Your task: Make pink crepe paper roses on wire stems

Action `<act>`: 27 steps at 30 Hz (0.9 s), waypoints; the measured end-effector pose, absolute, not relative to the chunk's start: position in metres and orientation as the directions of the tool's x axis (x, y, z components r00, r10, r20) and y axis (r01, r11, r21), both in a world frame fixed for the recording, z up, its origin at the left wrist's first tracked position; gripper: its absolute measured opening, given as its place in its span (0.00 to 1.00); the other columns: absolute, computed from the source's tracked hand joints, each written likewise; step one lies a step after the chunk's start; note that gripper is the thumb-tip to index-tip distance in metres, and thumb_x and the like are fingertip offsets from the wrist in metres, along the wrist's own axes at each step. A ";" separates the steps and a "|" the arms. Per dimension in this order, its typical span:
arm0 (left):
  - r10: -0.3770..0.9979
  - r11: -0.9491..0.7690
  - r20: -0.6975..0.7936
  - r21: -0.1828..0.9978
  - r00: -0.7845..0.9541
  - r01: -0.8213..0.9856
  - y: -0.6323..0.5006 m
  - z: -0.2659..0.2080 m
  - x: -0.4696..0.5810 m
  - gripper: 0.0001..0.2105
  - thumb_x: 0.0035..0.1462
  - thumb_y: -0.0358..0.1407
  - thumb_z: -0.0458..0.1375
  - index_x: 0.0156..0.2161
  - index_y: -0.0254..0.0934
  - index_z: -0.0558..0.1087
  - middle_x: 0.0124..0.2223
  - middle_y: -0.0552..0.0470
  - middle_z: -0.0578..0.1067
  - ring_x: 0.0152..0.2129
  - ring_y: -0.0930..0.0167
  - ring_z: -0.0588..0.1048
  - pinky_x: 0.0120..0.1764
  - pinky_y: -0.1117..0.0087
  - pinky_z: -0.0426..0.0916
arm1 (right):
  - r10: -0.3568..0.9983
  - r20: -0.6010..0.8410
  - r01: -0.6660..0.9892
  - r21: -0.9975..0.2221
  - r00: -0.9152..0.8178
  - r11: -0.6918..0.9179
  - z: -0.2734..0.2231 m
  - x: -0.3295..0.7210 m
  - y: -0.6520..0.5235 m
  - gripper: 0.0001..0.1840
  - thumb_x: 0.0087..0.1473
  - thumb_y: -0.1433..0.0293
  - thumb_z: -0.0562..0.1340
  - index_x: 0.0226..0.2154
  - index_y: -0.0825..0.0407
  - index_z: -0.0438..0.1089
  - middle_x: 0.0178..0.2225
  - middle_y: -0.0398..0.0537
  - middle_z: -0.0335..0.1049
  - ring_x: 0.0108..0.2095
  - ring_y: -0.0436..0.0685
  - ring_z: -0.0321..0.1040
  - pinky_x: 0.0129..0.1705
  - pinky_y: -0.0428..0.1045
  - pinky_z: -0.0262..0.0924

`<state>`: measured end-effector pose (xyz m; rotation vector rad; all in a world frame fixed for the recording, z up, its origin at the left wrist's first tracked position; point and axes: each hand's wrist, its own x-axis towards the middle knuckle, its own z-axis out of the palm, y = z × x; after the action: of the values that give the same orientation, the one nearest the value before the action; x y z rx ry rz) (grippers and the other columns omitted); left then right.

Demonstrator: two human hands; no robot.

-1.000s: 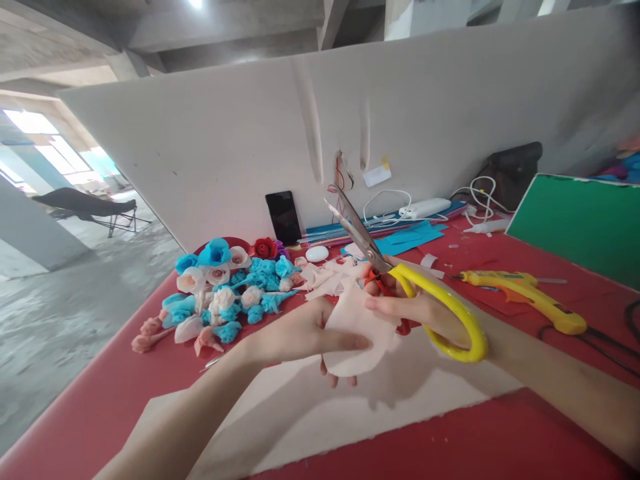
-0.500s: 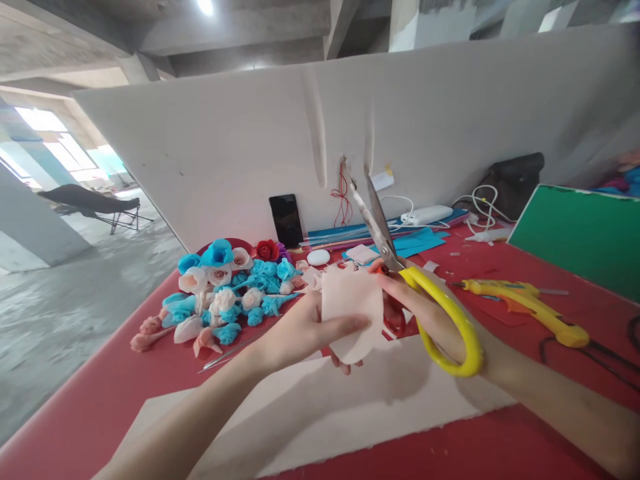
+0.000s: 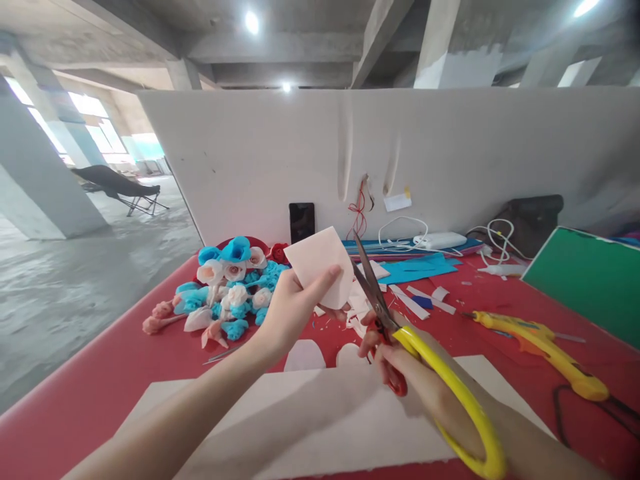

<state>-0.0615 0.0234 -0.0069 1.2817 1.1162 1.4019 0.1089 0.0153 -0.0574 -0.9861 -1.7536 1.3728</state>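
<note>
My left hand [image 3: 293, 303] pinches a pale pink piece of paper [image 3: 320, 260] with the thumb across its face; one lower edge is rounded and the top is straight-cornered. In my right hand [image 3: 405, 357] is a pair of scissors [image 3: 463, 387] with a yellow loop and red on the other handle. Their blades point up and left, slightly parted, beside the paper's right edge; whether they touch it I cannot tell. Below lie a rounded paper petal [image 3: 305, 355], a second petal [image 3: 350, 355] partly hidden, and a large pale sheet [image 3: 300, 413].
Blue, white and pink paper flowers [image 3: 235, 293] cluster at left on the red table [image 3: 165, 353]. A yellow glue gun [image 3: 540, 347] with a cord lies right, near a green board [image 3: 590, 287]. Paper scraps [image 3: 410, 300], blue sheets [image 3: 415, 268] and a phone [image 3: 302, 221] are behind.
The scissors have come down from their raised position and now point at the paper's edge. My left hand has lifted and tilted the paper. The view has shifted, uncovering petals on the table.
</note>
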 end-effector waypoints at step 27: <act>0.995 -0.096 0.097 0.990 0.006 -0.105 0.019 -0.012 -0.052 0.09 0.50 0.38 0.60 0.25 0.33 0.73 0.20 0.53 0.75 0.15 0.72 0.73 0.19 0.74 0.70 | 0.920 0.036 0.299 -0.940 -0.391 0.164 -0.051 0.110 0.009 0.14 0.55 0.59 0.51 0.39 0.49 0.60 0.18 0.41 0.59 0.15 0.49 0.53 0.19 0.45 0.50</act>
<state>-0.0519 0.0190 -0.0123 1.2062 1.0758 1.3194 0.1097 0.0089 -0.0508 -1.1581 -1.8006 1.2332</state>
